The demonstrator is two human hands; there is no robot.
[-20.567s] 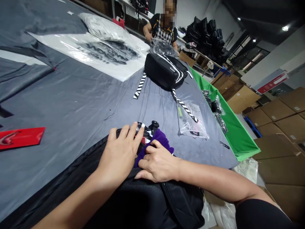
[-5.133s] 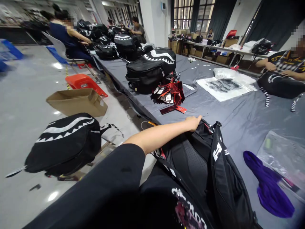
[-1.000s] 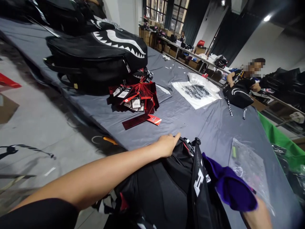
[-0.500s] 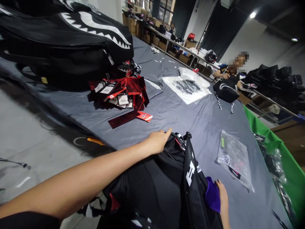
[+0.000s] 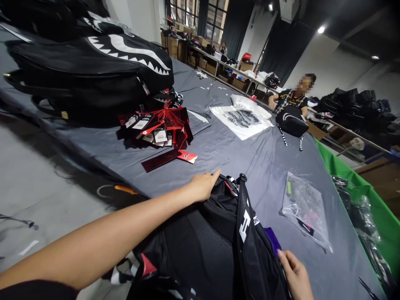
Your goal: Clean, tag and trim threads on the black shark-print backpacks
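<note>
A black backpack [image 5: 200, 246] leans at the near table edge, its back panel and a strap [image 5: 245, 221] with white lettering facing me. My left hand [image 5: 203, 186] grips the bag's top edge, one finger stretched along it and the rest partly hidden. At the bag's right side, my right hand [image 5: 293, 268] pinches a purple cloth [image 5: 273, 241] between thumb and fingers. Most of that cloth is hidden behind the bag. Beyond my left hand lies a bunch of red and dark hang tags [image 5: 168, 125] with white barcode labels.
Black bags with white shark-teeth prints [image 5: 93, 75] are piled at left on the grey-covered table [image 5: 231, 158]. Clear plastic packets [image 5: 306, 212] and a white printed bag [image 5: 240, 121] lie farther over. A green-lined bin [image 5: 353, 183] borders the right. Across the table, a person [image 5: 290, 100] handles another backpack [image 5: 292, 121].
My right hand has come up from behind the purple cloth, and its fingers now show at the cloth's edge. Less purple is visible. My left hand stays on the bag's top.
</note>
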